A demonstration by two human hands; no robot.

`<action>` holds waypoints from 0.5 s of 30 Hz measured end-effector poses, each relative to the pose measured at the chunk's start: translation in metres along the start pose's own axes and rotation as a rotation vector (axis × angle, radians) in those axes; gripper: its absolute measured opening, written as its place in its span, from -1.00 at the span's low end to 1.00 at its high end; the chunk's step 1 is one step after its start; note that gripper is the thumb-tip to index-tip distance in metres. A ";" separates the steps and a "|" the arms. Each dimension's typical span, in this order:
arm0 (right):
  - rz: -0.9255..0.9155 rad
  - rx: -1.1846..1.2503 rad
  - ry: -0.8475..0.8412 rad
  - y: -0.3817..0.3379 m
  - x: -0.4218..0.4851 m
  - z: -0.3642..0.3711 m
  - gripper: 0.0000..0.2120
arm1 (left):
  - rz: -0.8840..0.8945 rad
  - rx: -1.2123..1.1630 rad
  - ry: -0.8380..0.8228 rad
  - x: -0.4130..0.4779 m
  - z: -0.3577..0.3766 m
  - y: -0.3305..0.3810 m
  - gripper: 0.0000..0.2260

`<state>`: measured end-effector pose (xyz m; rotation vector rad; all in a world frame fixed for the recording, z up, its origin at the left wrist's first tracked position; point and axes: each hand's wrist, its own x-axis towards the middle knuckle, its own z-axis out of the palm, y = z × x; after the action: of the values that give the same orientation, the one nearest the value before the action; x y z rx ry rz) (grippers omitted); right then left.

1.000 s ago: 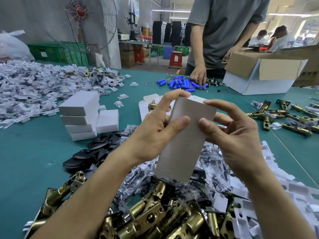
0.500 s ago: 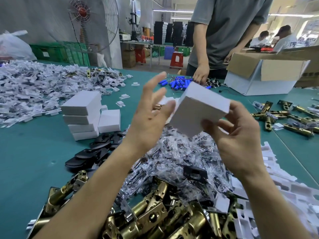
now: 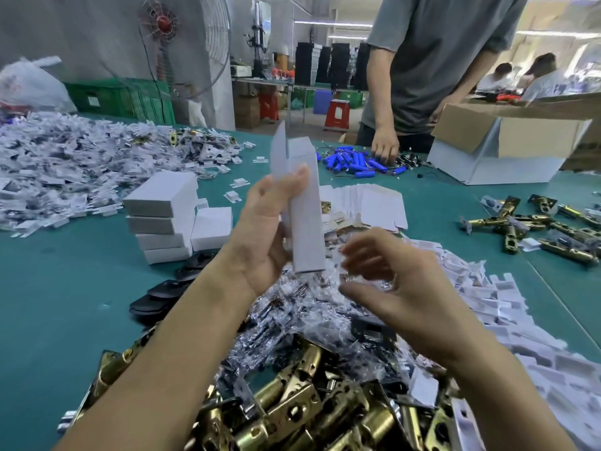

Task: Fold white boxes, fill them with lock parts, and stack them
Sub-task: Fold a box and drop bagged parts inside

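My left hand [image 3: 265, 232] grips a folded white box [image 3: 305, 209] upright above the table, its top flap standing open. My right hand [image 3: 387, 281] hovers just right of and below the box, blurred, fingers loosely spread over clear plastic bags of small parts [image 3: 292, 317], holding nothing. A heap of brass latch bolts [image 3: 292, 415] lies nearest me. A stack of closed white boxes [image 3: 162, 216] stands at the left, with one more beside it. Flat white box blanks [image 3: 374, 203] lie behind my hands.
Black plates [image 3: 162, 291] lie left of the bags. White cardboard inserts [image 3: 507, 317] spread at the right, more brass latches [image 3: 536, 226] beyond. A person stands across the table over blue batteries [image 3: 351, 161], beside an open carton [image 3: 500, 148]. A big pile of bagged parts [image 3: 65, 167] fills the far left.
The box passed from my right hand into my left and turned upright. My right hand let go and dropped toward the plastic bags.
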<state>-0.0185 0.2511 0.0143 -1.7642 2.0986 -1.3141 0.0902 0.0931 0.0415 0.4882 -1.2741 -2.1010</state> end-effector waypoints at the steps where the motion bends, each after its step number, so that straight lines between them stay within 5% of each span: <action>1: 0.031 -0.059 -0.098 -0.002 -0.002 -0.001 -0.71 | 0.085 0.018 0.059 0.001 -0.001 0.000 -0.37; 6: -0.060 -0.386 -0.605 -0.020 0.006 0.025 -0.71 | 0.188 -0.120 0.118 0.001 -0.007 0.003 -0.56; 15: -0.216 -0.563 -0.628 -0.018 0.006 0.041 -0.68 | 0.194 -0.039 0.125 -0.001 -0.011 0.006 -0.45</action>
<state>0.0163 0.2244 0.0029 -2.2585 2.0277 -0.0980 0.0996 0.0848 0.0419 0.4519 -1.1585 -1.9005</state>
